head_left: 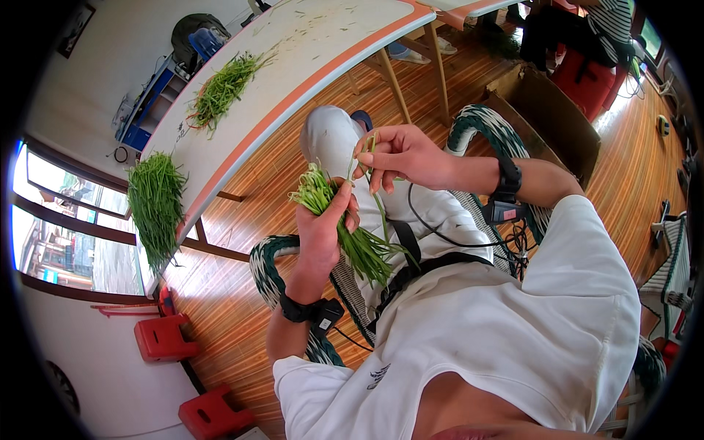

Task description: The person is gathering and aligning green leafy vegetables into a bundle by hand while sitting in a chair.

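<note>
My left hand is wrapped round a bunch of long green stems, with the pale cut ends sticking out above the thumb and the green parts hanging toward my lap. Just to its right, my right hand pinches a single thin green stem between thumb and fingers. That stem dangles beside the bunch, apart from most of it. On the white table, a loose pile of green stems lies nearer the middle. A larger heap of green stems hangs over the table's left end.
The white table with an orange edge stretches ahead. An open cardboard box stands on the wooden floor at right, near another seated person. Red stools are at lower left. A black cable crosses my lap.
</note>
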The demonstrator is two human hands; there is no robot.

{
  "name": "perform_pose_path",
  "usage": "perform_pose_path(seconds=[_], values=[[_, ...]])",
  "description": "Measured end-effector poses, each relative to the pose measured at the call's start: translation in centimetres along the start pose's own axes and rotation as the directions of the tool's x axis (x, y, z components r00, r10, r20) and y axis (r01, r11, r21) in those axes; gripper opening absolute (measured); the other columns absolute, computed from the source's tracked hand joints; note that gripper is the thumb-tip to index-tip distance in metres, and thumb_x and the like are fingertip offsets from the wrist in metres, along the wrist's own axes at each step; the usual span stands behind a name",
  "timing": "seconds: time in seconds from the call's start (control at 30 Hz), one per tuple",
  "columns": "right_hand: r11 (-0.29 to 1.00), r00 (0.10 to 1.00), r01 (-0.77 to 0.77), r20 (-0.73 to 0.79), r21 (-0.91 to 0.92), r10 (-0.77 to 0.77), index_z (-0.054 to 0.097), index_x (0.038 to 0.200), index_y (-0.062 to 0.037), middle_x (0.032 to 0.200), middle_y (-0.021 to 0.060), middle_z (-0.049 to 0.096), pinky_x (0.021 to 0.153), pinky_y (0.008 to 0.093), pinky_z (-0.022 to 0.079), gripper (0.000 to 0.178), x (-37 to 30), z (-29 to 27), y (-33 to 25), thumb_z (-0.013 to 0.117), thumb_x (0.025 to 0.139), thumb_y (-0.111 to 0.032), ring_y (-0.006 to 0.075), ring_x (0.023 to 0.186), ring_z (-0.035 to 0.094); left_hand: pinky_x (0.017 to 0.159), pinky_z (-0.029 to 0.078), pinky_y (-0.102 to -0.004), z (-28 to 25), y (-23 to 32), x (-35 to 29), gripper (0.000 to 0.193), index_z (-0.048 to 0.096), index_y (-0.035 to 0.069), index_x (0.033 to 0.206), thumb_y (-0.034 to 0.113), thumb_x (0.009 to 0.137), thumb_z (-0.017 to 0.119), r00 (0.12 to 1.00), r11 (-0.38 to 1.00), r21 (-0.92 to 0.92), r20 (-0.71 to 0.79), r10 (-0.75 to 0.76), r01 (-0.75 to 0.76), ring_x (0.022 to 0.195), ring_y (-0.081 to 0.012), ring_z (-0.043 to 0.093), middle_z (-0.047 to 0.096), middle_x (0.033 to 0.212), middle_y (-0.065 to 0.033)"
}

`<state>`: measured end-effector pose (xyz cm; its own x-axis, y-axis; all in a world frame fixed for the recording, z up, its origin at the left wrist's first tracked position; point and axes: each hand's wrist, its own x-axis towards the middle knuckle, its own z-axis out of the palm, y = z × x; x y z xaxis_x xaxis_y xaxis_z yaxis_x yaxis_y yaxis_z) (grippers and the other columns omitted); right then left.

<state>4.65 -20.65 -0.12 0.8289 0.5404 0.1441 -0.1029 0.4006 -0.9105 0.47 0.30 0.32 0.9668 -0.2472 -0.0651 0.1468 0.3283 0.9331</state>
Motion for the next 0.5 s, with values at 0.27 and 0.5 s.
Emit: perform_pose_path(seconds=[0.27,0.5], values=[[0.98,0.999,0.047,0.017,-0.193,-0.044,0.063,0.115,0.0011,0.088,0.0075,0.069,0.066,0.0246,0.057,0.022,-0.41,1.01,0.58,0.061,0.095,-0.009,0.0124,0.077,0.069,0.047,0.039,-0.0254,0.04,-0.46,0.23,0.013,0.059,0.0,0.1,0.009,0.092,0.064,0.999,0.999,0.013,-0.04,0.032,-0.032,0.051,-0.0114,0.052,0.06,0.072,-0.0057],[0.985,0.997,0.052,-0.053,-0.167,-0.061,0.065,0.113,0.0017,0.092,0.0083,0.07,0.068,0.024,0.057,0.022,-0.26,0.94,0.44,0.063,0.094,-0.009,0.0112,0.077,0.068,0.046,0.04,-0.0247,0.1,-0.75,0.2,0.014,0.06,-0.001,0.098,0.009,0.091,0.067,0.995,0.997,0.056,-0.085,0.056,-0.052,0.051,-0.0107,0.052,0.059,0.07,-0.0048]])
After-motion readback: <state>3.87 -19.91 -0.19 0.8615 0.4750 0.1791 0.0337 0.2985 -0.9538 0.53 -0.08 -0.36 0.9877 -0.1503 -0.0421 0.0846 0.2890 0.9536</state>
